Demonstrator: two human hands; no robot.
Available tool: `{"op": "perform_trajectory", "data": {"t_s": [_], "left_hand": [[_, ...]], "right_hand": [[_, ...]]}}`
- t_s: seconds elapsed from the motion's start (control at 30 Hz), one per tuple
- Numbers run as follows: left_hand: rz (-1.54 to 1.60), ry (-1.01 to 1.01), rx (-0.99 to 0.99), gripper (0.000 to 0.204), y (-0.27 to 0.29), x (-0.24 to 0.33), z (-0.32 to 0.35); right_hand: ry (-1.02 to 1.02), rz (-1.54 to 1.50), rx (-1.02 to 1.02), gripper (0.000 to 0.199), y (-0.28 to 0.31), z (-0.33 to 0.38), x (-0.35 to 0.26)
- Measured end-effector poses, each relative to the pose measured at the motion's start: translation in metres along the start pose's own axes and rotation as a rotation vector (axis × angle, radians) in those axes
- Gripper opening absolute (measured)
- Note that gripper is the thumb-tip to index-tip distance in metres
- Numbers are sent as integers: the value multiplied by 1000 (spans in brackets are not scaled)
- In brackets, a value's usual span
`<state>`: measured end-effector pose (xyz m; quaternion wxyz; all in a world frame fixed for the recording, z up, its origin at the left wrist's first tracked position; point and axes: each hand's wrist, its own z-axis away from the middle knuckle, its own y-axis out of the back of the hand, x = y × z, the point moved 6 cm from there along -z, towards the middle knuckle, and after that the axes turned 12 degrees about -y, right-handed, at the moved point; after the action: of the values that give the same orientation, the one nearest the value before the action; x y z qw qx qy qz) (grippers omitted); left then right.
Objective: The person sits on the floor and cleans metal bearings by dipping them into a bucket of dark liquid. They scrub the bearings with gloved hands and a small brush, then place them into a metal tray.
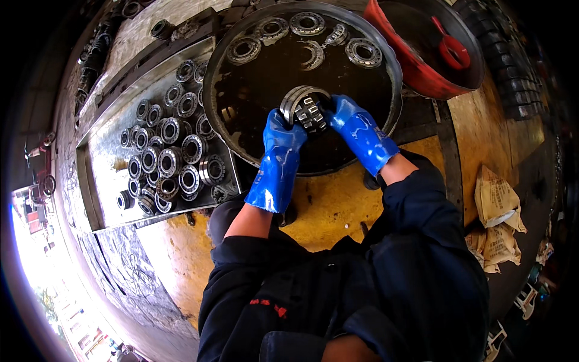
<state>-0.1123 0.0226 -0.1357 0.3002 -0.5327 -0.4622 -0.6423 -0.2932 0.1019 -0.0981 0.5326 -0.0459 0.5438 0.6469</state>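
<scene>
Both my hands wear long blue rubber gloves and hold one large roller bearing (pixel 306 108) between them. Its steel outer ring is tipped, so the dark cage and the rows of rollers show. My left hand (pixel 283 134) grips the ring's left side; my right hand (pixel 348 114) closes on its right side. Beneath the bearing is a wide round basin (pixel 395 78) of dark, oily liquid. Along the basin's far side lie several more bearings (pixel 307 23), and a partial ring (pixel 312 55) sits a little nearer. My fingertips are partly hidden behind the bearing.
Left of the basin, a metal tray (pixel 96 181) carries many bearings (pixel 170 130), some stacked. A red-rimmed tub (pixel 416 81) with a red pan-like scoop (pixel 453 51) stands at the back right. Brown paper sacks (pixel 497 202) lie on the right; dark stacked rings (pixel 506 72) stand beyond.
</scene>
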Motion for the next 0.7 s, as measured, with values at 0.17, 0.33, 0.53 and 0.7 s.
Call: {"op": "perform_trajectory", "data": {"t_s": [0.17, 0.33, 0.53, 0.7], "left_hand": [[111, 148, -116, 41, 1, 19, 8], [356, 221, -310, 48, -1, 28, 13], [541, 331, -289, 62, 2, 15, 15], [608, 229, -217, 60, 5, 18, 10]], "right_hand": [[202, 433, 270, 32, 18, 7, -19], [337, 556, 371, 22, 20, 12, -27], [411, 215, 12, 27, 32, 12, -39], [209, -33, -255, 39, 30, -1, -19]]}}
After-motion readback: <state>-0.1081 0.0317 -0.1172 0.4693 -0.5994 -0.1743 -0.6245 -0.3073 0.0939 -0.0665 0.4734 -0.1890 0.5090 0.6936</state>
